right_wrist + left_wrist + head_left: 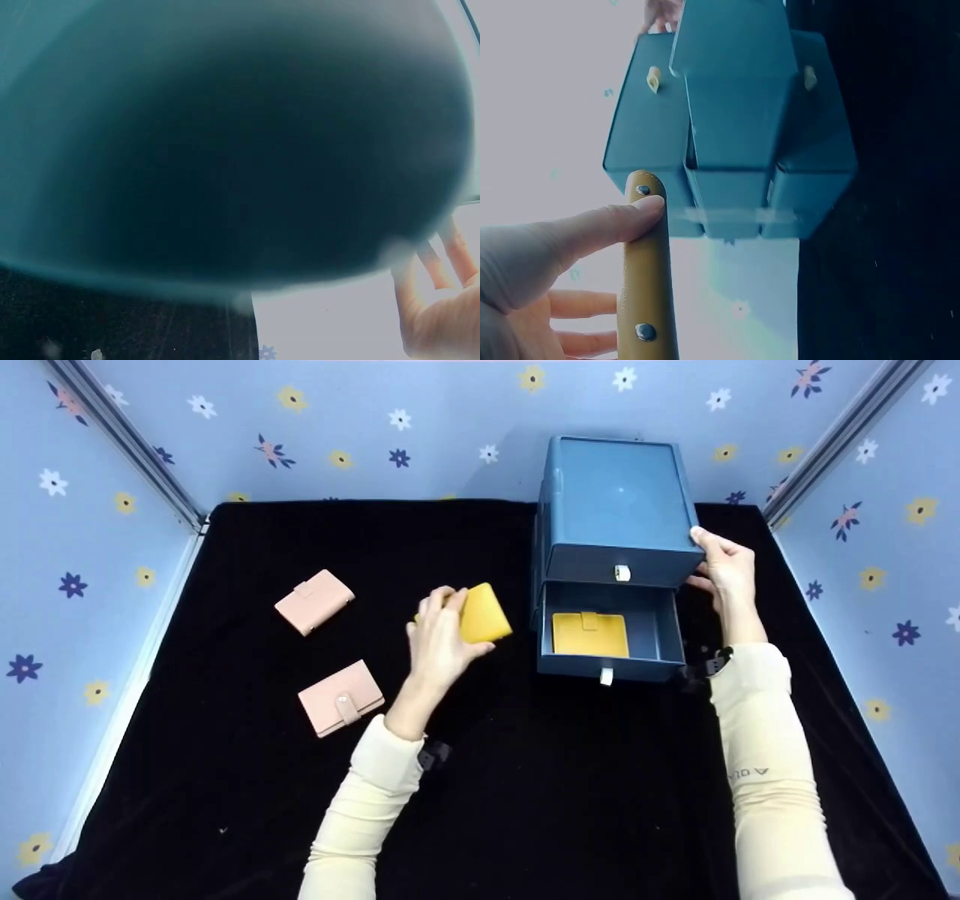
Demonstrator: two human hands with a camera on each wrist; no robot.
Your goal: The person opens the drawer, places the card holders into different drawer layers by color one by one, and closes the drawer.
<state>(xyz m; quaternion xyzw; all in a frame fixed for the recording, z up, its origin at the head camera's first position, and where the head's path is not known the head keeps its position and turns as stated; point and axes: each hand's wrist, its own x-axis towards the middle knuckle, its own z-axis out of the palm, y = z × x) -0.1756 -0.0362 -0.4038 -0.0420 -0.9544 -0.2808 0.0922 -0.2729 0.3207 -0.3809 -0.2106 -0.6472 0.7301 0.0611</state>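
My left hand (436, 643) grips a yellow card holder (484, 616) between thumb and fingers, to the left of a blue drawer unit (619, 495). The left wrist view shows the spine of this card holder (646, 270) with two metal rivets, my thumb pressed against it. My right hand (727, 570) touches the unit's front right edge, its fingers spread along the side; in the right wrist view the fingers (454, 255) look fairly straight. The lower drawer (652, 622) is pulled out, and a second yellow card holder (592, 636) with a strap lies flat inside it.
Two pink card holders lie on the black cloth at left, one farther back (315, 601) and one nearer (342, 699) with its snap strap facing up. The upper drawer (585, 564) is closed. Flower-patterned panels (450, 427) border the back and sides.
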